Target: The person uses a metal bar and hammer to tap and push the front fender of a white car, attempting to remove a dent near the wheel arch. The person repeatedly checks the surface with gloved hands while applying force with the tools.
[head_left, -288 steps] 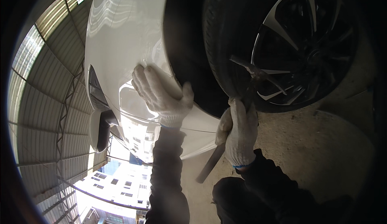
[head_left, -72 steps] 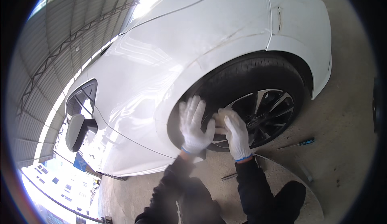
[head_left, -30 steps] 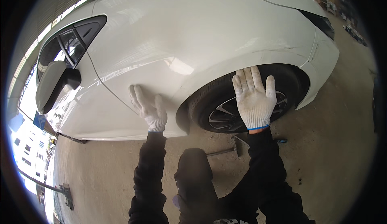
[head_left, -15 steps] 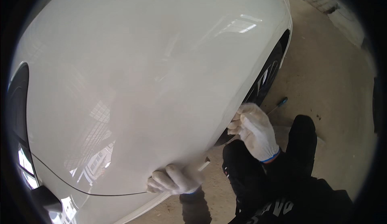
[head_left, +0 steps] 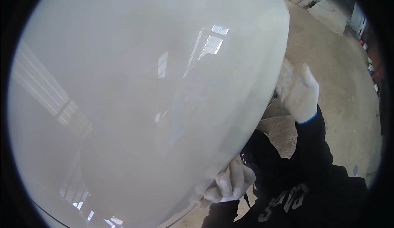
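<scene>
Fingers (head_left: 223,185) of the left hand (head_left: 234,181) are bent and close together at the low edge of the white car (head_left: 143,109). They touch the edge, but I cannot tell if they grip it or just rest on it. The right hand (head_left: 301,89) is higher up, just beside the same edge. Its thumb (head_left: 308,76) points up. Its other fingers are blurry, so I cannot tell if they are wide or narrow, or if they hold a thing. Both hands wear white gloves, and the right glove has a blue band (head_left: 310,119) at the wrist.

The car is very big and fills the left and the middle. It is smooth and shiny, and bright shapes like windows (head_left: 212,45) show on it. A thin dark line (head_left: 47,217) runs across it at the bottom left.

Near the right hand is a thin dark thing (head_left: 271,101), too small to name. Black sleeves (head_left: 314,146) cover the arms, and the black top (head_left: 328,191) has pale marks on it. Brown ground (head_left: 340,76) lies to the right of the car. Far off, by the right rim, sit small bright things (head_left: 370,69).
</scene>
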A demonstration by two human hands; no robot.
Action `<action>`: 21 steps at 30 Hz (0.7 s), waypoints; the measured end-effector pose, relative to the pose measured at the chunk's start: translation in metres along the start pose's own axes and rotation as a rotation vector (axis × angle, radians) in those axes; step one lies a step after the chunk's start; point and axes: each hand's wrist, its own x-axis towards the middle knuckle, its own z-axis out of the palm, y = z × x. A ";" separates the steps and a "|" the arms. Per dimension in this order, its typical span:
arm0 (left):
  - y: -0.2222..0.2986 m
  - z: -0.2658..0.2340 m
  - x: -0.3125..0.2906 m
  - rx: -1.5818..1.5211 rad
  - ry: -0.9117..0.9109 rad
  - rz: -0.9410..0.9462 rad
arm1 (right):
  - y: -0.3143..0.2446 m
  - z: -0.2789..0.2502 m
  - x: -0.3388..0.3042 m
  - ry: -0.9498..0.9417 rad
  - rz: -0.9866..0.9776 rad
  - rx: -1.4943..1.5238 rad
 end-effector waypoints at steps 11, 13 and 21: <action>0.010 -0.024 0.014 0.014 -0.257 -0.195 | -0.028 -0.011 0.034 -0.100 0.025 0.377; 0.009 -0.023 0.011 0.020 -0.198 -0.187 | -0.034 -0.009 0.053 -0.050 -0.069 0.354; 0.016 -0.003 -0.029 0.090 0.003 -0.218 | -0.049 -0.040 0.087 0.060 0.250 0.509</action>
